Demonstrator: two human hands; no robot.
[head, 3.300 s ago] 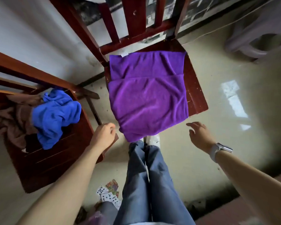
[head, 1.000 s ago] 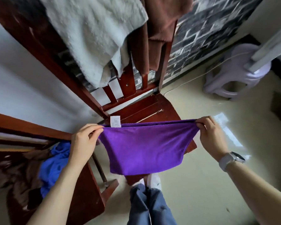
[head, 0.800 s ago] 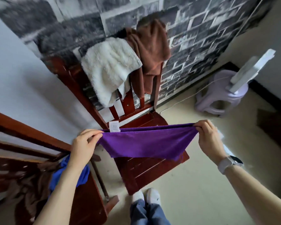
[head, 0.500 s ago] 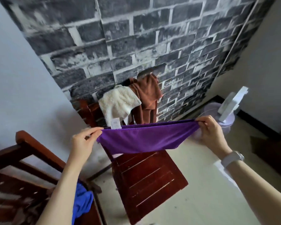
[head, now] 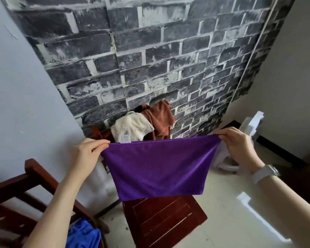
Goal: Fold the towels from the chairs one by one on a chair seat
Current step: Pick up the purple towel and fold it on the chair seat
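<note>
Up in the air, the left hand [head: 87,154] and the right hand [head: 237,145] each pinch a top corner of the purple towel [head: 159,167], stretched taut between them and hanging clear above the chair seat [head: 166,221]. Behind it a white towel [head: 132,127] and a brown towel [head: 159,119] drape over the chair back (a blue towel [head: 83,236] lies on the neighbouring chair [head: 16,197] at lower left), against a brick-pattern wall [head: 141,59]

We face grey brick-pattern wallpaper [head: 150,59] | plain pale wall [head: 21,104] beside it on our left | glossy cream floor [head: 240,221] mirroring daylight | lilac plastic stool [head: 225,162] at our right
</note>
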